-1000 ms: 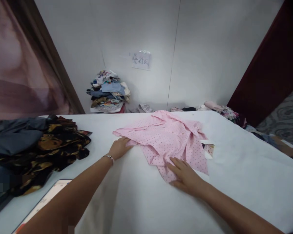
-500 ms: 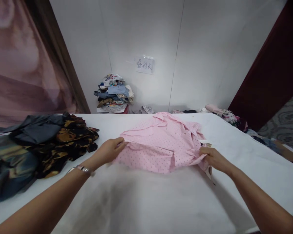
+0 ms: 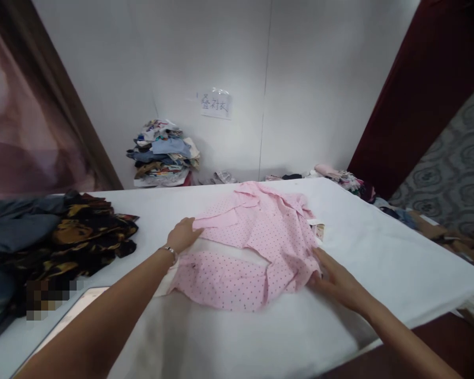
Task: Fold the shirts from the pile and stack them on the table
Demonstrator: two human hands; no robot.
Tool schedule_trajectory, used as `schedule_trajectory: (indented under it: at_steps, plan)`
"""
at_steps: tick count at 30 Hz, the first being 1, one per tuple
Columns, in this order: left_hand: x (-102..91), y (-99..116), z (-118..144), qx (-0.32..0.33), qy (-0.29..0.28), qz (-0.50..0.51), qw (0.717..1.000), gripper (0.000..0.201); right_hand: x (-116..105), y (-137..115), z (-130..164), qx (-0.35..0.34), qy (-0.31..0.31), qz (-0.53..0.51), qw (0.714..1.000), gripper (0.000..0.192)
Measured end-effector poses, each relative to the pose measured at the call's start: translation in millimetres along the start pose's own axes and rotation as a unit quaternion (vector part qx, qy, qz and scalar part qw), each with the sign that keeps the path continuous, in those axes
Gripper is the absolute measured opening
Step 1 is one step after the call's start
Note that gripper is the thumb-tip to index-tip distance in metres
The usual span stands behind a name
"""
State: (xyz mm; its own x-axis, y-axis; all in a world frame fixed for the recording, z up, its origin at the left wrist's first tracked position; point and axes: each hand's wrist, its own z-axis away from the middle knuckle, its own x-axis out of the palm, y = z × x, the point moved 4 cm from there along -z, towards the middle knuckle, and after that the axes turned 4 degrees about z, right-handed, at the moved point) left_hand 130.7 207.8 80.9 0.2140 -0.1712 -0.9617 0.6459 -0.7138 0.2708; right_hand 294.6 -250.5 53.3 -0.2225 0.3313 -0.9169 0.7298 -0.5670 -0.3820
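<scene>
Dark clothes (image 3: 55, 239) lie heaped on the white tabletop's (image 3: 379, 247) left side. A clothes pile (image 3: 164, 153) sits against the wall under a paper sign (image 3: 216, 104). More garments (image 3: 342, 176) lie behind.
</scene>
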Motion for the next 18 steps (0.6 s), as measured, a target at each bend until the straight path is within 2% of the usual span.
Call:
schedule_trajectory:
  at_steps: [4, 7, 9, 12, 15, 16, 18]
  plan:
    - [20.4, 8.1, -32.0, -0.062, -0.01, -0.034, 0.997, 0.075, 12.3, 1.0, -4.6, 0.013, -0.02, 0.031, 0.999, 0.074]
    - [29.5, 14.3, -45.6, -0.06, -0.028, -0.049, 0.997, 0.05, 15.3, 0.4, -16.0, 0.005, 0.001, 0.053, 0.999, 0.073]
    - [25.2, 11.6, -47.6, -0.056, -0.034, -0.049, 0.997, 0.035, 13.6, 3.3, -24.5, 0.0, 0.005, 0.062, 0.998, 0.071]
    - [-1.0, -12.7, -36.6, -0.085, -0.011, -0.053, 0.995, 0.031, 2.0, 9.4, -34.9, -0.037, 0.035, 0.065, 0.997, 0.058]
    - [-34.7, -54.4, -9.3, -0.125, 0.023, -0.07, 0.989, 0.031, -14.0, 11.3, -39.7, -0.083, 0.092, 0.073, 0.99, 0.052]
    - [-42.9, -68.7, 2.0, -0.14, 0.032, -0.079, 0.987, 0.03, -16.7, 9.7, -40.1, -0.098, 0.09, 0.069, 0.989, 0.052]
    - [-51.0, -93.3, 24.1, -0.163, 0.039, -0.092, 0.982, 0.027, -16.8, 3.2, -39.2, -0.125, 0.036, 0.04, 0.991, 0.051]
